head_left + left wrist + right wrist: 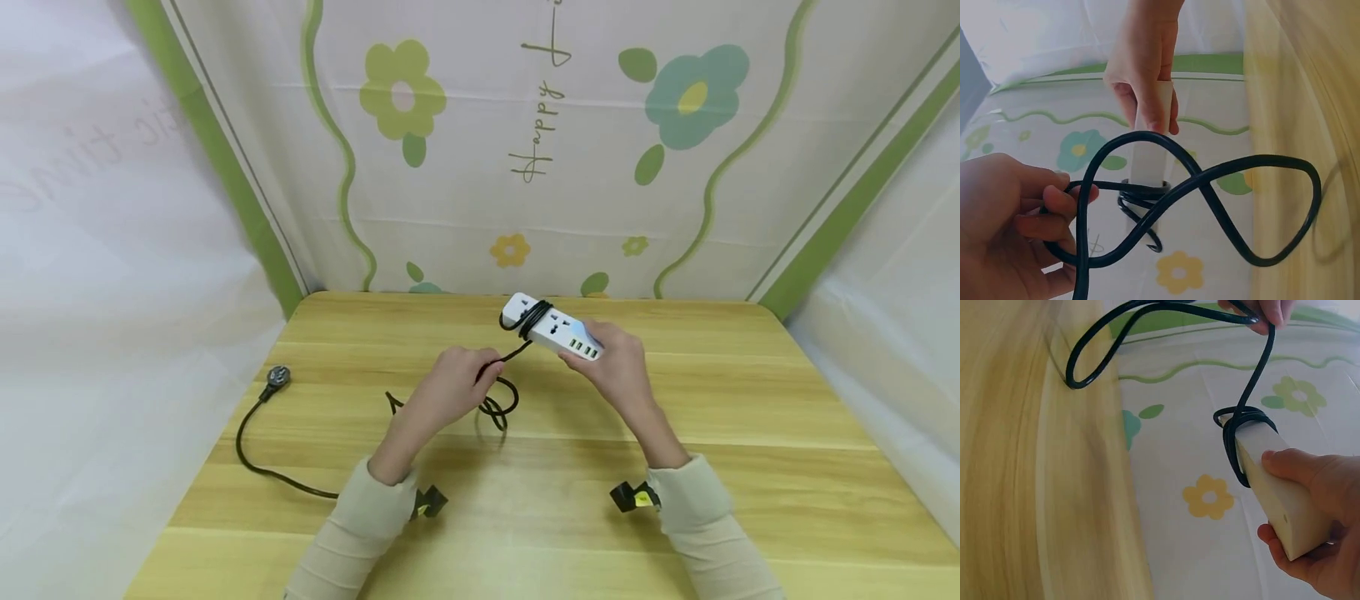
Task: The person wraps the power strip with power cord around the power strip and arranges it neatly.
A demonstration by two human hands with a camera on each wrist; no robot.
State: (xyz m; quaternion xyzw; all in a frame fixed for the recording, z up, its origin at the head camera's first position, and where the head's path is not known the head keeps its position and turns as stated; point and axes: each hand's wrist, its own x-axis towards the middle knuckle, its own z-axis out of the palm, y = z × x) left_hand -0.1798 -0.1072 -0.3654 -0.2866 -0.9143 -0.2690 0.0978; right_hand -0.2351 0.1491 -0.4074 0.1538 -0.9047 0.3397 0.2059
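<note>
A white power strip point(564, 332) with sockets and USB ports is tilted in the air over the far part of the table. My right hand point(617, 367) grips its USB end, thumb on one side and fingers on the other. Several turns of black cord point(534, 317) wrap around the strip near its far end. From there the cord runs to my left hand point(457, 385), which pinches it between thumb and fingers. Loose loops of cord point(1260, 159) hang below the left hand. In the right wrist view the strip's plain back point(1282, 500) shows.
The cord's plug point(278, 377) lies on the wooden table point(525, 533) at the left, with cord trailing toward the left forearm. Behind the table hangs a flowered curtain point(465, 192), and white fabric point(112, 292) encloses the sides.
</note>
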